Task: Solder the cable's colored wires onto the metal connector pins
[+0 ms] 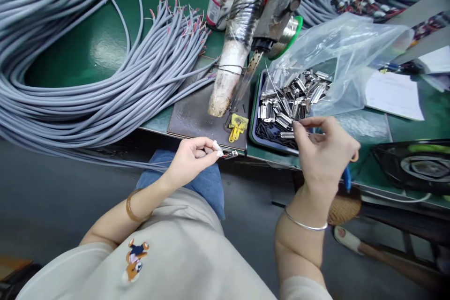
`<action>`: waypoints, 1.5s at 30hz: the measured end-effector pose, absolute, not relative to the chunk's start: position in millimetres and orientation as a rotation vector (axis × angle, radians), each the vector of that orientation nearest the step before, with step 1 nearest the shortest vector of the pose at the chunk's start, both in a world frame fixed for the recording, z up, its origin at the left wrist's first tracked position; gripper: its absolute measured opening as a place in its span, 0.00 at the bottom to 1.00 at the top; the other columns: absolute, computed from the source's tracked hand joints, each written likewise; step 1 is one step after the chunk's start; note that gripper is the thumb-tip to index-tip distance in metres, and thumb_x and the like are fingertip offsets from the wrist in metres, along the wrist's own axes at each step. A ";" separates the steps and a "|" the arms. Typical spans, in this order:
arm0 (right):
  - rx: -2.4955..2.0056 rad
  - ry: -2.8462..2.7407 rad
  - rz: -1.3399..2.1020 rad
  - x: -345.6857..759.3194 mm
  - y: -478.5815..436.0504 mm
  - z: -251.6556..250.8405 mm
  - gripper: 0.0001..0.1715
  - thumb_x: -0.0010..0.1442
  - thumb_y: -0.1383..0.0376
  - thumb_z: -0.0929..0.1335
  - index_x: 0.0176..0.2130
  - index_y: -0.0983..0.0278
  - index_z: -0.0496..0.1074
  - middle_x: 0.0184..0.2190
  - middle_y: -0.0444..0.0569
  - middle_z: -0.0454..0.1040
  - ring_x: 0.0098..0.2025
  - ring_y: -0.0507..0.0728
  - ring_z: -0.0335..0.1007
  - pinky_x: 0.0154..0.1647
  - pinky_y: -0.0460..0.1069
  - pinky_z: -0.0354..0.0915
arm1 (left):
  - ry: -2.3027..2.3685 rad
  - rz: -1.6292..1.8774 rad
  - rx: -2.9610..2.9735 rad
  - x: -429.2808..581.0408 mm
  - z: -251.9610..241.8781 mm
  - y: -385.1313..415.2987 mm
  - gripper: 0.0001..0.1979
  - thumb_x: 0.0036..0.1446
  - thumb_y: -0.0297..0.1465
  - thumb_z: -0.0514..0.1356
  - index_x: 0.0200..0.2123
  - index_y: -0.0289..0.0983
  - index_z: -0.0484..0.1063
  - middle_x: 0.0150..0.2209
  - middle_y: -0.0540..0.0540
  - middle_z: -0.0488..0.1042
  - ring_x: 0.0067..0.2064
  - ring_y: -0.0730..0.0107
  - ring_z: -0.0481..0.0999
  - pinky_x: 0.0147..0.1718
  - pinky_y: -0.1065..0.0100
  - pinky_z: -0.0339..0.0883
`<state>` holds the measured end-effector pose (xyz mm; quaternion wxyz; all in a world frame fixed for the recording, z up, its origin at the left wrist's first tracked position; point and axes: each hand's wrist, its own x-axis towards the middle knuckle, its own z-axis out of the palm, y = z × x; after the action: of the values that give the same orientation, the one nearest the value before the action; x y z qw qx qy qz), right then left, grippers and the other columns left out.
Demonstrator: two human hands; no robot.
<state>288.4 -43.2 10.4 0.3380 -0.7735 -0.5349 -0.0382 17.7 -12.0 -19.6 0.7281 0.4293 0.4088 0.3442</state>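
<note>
My left hand (193,157) is closed in a pinch, white covers on its fingertips, at the table's front edge. It grips the end of a grey cable (154,165), where a small metal connector (231,154) with thin wires sticks out past the fingertips. My right hand (323,150) is over the front right of a dark tray (253,129) of metal connectors (298,96). Its thumb and forefinger are pinched together; what lies between them is hidden. A blue-handled tool (347,179) pokes out below its palm. A thin wire (276,85) slants down toward these fingertips.
A large bundle of grey cables (116,93) fills the left. Above the board (193,117) hang a foil-wrapped duct (235,47) and a soldering iron (255,61). A yellow clip (238,126), solder spool (290,37), jar (220,4), plastic bag (351,56) and black fan (418,166) are around.
</note>
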 end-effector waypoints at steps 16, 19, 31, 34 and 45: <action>-1.566 -1.672 0.576 197.2 -53.0 18.9 0.08 0.66 0.66 0.69 0.33 0.62 0.75 0.30 0.43 0.76 0.26 0.49 0.65 0.29 0.47 0.61 | 0.895 0.748 1.038 19.0 -15.8 -13.7 0.08 0.48 0.30 0.69 0.30 0.31 0.77 0.25 0.50 0.71 0.25 0.81 0.65 0.26 0.76 0.59; -1.574 -1.673 0.564 196.8 -52.7 20.2 0.08 0.66 0.67 0.70 0.32 0.62 0.75 0.30 0.43 0.76 0.26 0.49 0.64 0.27 0.46 0.60 | 0.888 0.746 1.032 18.8 -16.0 -13.6 0.08 0.48 0.30 0.70 0.30 0.32 0.77 0.25 0.51 0.71 0.25 0.81 0.65 0.25 0.76 0.58; -1.565 -1.768 0.510 194.3 -50.2 15.9 0.13 0.66 0.65 0.71 0.28 0.62 0.72 0.25 0.42 0.73 0.25 0.49 0.65 0.27 0.47 0.59 | 0.834 0.727 1.068 18.3 -16.9 -13.2 0.08 0.52 0.31 0.68 0.31 0.33 0.73 0.26 0.54 0.67 0.24 0.83 0.59 0.22 0.76 0.53; -1.514 -1.876 0.531 191.7 -49.3 14.3 0.15 0.66 0.64 0.72 0.27 0.62 0.72 0.24 0.42 0.73 0.25 0.49 0.66 0.28 0.47 0.60 | 0.809 0.725 1.025 17.9 -17.5 -15.1 0.12 0.49 0.29 0.69 0.36 0.35 0.70 0.28 0.54 0.69 0.23 0.85 0.58 0.22 0.78 0.53; -1.592 -1.559 0.616 196.8 -64.9 13.9 0.09 0.62 0.62 0.73 0.43 0.61 0.81 0.26 0.42 0.78 0.17 0.45 0.55 0.19 0.45 0.56 | 0.563 0.730 0.752 14.5 -23.4 -7.8 0.18 0.52 0.41 0.73 0.35 0.35 0.74 0.26 0.51 0.75 0.16 0.87 0.54 0.13 0.76 0.45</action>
<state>196.8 -64.9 13.9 0.4031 -0.6303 -0.6170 0.2440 14.5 -7.8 -23.4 0.8284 0.3541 0.2651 0.3437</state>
